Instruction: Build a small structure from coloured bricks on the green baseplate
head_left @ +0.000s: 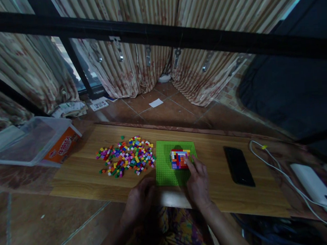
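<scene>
A small block of stacked, many-coloured toy bricks (178, 159) sits on a green studded baseplate (163, 176). My right hand (198, 179) reaches over the plate's right side, its index finger stretched onto the top of the stack. The other fingers bend beside it, and no brick shows between them. At the table's front edge, by the plate's near left corner, my left hand (140, 199) is curled closed. Whatever it may hold is hidden. Left of the plate lies a spread pile of loose small bricks (129, 156) in many colours.
The wooden tabletop (80, 177) carries a black phone (238, 165) on the right. Beyond it are a white power bank (315, 184) and a white cable (281, 172). A clear plastic box (38, 140) with an orange label stands left. A dark metal bar (157, 27) crosses before the curtains.
</scene>
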`<state>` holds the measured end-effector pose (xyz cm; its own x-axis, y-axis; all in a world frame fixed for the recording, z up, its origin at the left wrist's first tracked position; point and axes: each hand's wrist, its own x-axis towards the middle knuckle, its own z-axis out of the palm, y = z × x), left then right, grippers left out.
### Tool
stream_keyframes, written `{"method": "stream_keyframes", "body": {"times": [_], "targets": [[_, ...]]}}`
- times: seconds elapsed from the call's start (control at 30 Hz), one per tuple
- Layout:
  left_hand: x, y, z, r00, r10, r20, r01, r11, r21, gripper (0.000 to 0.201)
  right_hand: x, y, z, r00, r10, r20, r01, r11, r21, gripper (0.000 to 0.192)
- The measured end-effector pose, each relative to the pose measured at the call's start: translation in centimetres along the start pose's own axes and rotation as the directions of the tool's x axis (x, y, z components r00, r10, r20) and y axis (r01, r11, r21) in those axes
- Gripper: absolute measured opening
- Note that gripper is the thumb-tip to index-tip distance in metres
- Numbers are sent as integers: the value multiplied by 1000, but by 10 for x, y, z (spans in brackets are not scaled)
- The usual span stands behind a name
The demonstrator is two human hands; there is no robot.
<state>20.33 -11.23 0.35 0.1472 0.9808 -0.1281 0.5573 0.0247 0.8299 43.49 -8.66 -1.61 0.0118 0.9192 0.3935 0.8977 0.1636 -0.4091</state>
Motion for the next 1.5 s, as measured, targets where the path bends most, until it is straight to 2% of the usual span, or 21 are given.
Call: {"method": "stream_keyframes", "body": {"times": [0.17, 0.33, 0.47, 0.67, 0.87, 1.03, 1.13, 1.2, 1.33, 1.43, 1.5], "targets": [[-7, -2, -7, 998, 31, -56, -31, 999, 11, 26, -13, 0, 0, 988, 139, -63, -130, 982, 135, 59], [-10, -10, -9, 997, 40, -72, -36, 998, 54, 25, -27, 7, 5, 977, 212, -30, -204, 963, 176, 50], [0, 0, 5, 987, 138, -87, -127, 985, 119, 30, -30, 9, 8, 982, 184, -37, -178, 975, 131, 48], [13, 9, 32, 952, 296, -80, -240, 882, 406, 45, -35, 6, 9, 992, 125, -34, -124, 992, 15, 43], [16, 5, 32, 908, 418, -27, -343, 779, 525, 39, -36, 6, 10, 992, 119, -38, -119, 993, -21, 42], [16, 5, 28, 898, 438, -45, -365, 796, 484, 38, -31, 10, 7, 995, 97, -33, -97, 995, -15, 40], [9, 0, 14, 898, 434, -76, -375, 844, 382, 33, -32, 14, 4, 995, 94, -20, -93, 994, 52, 40], [3, -5, -2, 904, 408, -130, -349, 877, 331, 30, -34, 17, 1, 993, 117, -9, -115, 987, 110, 40], [-3, -20, -50, 915, 269, -300, -182, 940, 290, 27, -37, 18, -7, 980, 198, -17, -190, 957, 218, 40], [2, -39, -91, 865, 162, -474, -21, 958, 288, 30, -34, 11, -17, 966, 253, -54, -231, 937, 262, 39], [10, -56, -118, 817, 94, -569, 83, 957, 278, 34, -30, 1, -25, 968, 238, -83, -208, 938, 276, 36]]}}
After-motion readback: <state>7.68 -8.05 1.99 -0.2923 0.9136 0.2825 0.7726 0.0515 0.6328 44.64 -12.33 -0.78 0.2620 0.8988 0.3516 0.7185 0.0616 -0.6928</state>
